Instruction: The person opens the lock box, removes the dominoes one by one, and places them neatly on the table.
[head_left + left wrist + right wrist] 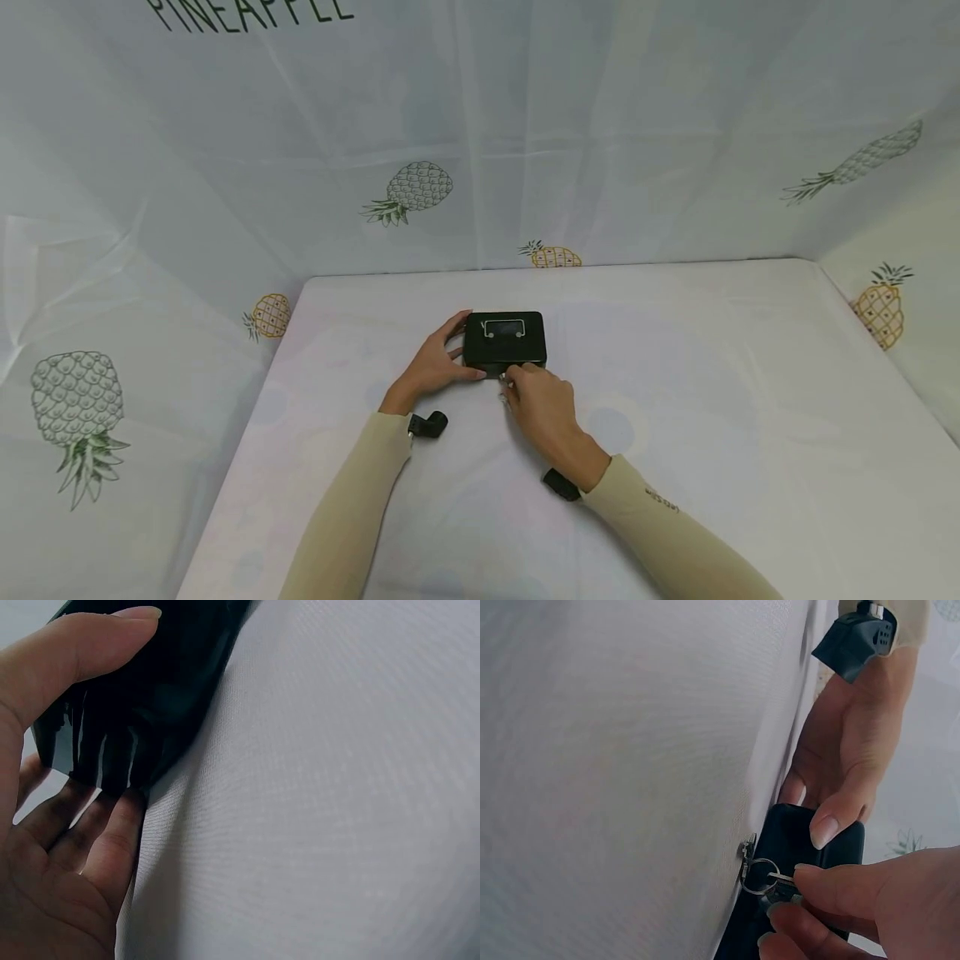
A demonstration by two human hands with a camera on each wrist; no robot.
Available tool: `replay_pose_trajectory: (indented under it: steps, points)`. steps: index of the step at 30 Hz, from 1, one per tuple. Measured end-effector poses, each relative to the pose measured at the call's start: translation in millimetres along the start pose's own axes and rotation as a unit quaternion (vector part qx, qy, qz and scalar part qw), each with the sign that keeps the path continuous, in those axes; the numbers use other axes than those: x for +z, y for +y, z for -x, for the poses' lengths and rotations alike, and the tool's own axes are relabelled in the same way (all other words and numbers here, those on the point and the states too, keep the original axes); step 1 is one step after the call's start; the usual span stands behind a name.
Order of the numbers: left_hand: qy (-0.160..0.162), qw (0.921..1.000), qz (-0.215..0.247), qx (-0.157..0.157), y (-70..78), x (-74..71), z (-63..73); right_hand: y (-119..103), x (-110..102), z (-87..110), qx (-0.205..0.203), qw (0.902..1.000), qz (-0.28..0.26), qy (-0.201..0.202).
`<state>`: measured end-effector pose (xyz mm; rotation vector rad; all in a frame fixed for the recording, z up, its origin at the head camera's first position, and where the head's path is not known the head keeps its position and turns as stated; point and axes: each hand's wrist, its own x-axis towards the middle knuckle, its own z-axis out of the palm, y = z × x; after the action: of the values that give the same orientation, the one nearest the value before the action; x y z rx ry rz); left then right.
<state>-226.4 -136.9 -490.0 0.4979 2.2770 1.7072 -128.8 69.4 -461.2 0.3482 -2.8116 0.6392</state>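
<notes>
A black cash box (pixel 528 350) with a wire handle (pixel 504 322) on its lid sits on the white-covered table. At its left end, my left hand (pixel 431 367) grips it. In the left wrist view the thumb presses one face of the box (pixel 180 667), while the fingertips touch another side. My right hand (pixel 543 408) is at the front face, and in the right wrist view its thumb and fingers pinch a small key (pixel 782 878) at the box. From it hangs a metal ring (pixel 760 860) with another key (pixel 747 849). The key's tip is hidden.
The table (pixel 675 417) wears a pale cloth. Behind it and at both sides hang white sheets (pixel 637 167) printed with pineapples. A black wrist camera (pixel 428 425) is strapped at the left wrist, another (pixel 561 484) at the right.
</notes>
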Motion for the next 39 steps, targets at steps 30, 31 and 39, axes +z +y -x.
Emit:
replay_pose_trajectory:
  steps: [30,31,39]
  points:
    - [0.008,0.9999,-0.015,0.001,-1.3,0.0,0.3,8,1,2.6,0.020,0.9996,-0.017,-0.012]
    - [0.008,0.9999,-0.015,0.001,-1.3,-0.1,0.3,8,1,2.5,0.021,0.9995,-0.019,-0.015]
    - [0.002,1.0000,-0.007,0.003,-2.6,-0.2,0.6,15,-12,2.4,0.006,0.9985,-0.054,0.011]
